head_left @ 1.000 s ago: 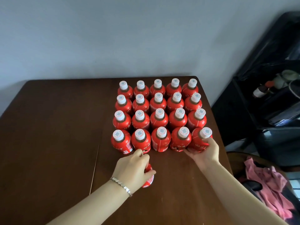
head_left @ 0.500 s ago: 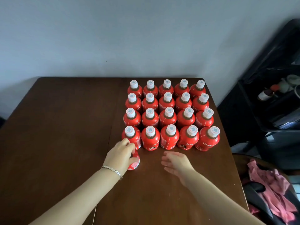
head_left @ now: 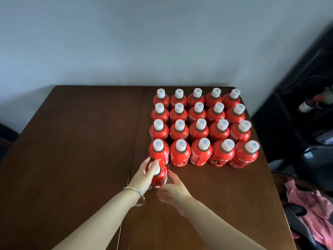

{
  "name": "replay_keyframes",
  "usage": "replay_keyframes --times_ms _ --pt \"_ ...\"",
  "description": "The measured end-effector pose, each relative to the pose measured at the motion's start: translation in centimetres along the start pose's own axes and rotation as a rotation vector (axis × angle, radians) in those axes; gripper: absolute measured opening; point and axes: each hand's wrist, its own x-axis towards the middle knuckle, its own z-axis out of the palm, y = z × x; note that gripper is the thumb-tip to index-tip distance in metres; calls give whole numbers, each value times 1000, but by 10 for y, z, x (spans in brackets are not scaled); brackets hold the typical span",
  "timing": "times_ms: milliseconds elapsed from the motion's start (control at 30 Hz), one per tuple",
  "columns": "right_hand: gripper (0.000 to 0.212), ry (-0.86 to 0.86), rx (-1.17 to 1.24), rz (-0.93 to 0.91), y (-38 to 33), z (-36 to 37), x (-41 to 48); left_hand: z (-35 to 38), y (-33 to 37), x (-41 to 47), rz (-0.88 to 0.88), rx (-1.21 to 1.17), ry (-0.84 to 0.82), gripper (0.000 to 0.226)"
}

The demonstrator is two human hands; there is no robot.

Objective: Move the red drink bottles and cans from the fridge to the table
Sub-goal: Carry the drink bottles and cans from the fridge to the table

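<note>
Head cam: the left hand [head_left: 144, 175] has its fingers wrapped round a red bottle [head_left: 159, 177], upright on the table [head_left: 72, 141] just in front of the grid's near-left bottle. The right hand [head_left: 173, 191] sits loose-fingered right beside it, holding nothing. The twenty-bottle grid [head_left: 199, 131] fills the far right corner.

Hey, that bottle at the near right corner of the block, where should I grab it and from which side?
Grip the near right corner bottle round its red body, coming from the front right: those sides are open, while neighbours crowd its left and back. It stands upright, so a top grasp on the white cap would probably work.
</note>
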Motion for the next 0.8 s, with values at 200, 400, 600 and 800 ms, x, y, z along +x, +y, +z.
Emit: replay_keyframes --times_ms 200,400,600,800 --pt "71 -18 -176 -26 1 -9 3 13 0 -1 4 -19 50 56" --pt "35 43 -436 -3 -2 -19 -3 7 -2 3 -20 108 39 64" --pt "38 218 -709 -90 -20 -31 -28 -4 23 -16 222 656 246 69" --pt "35 392 -780 -168 -19 -35 -87 -2 50 -64 955 1044 84 14"
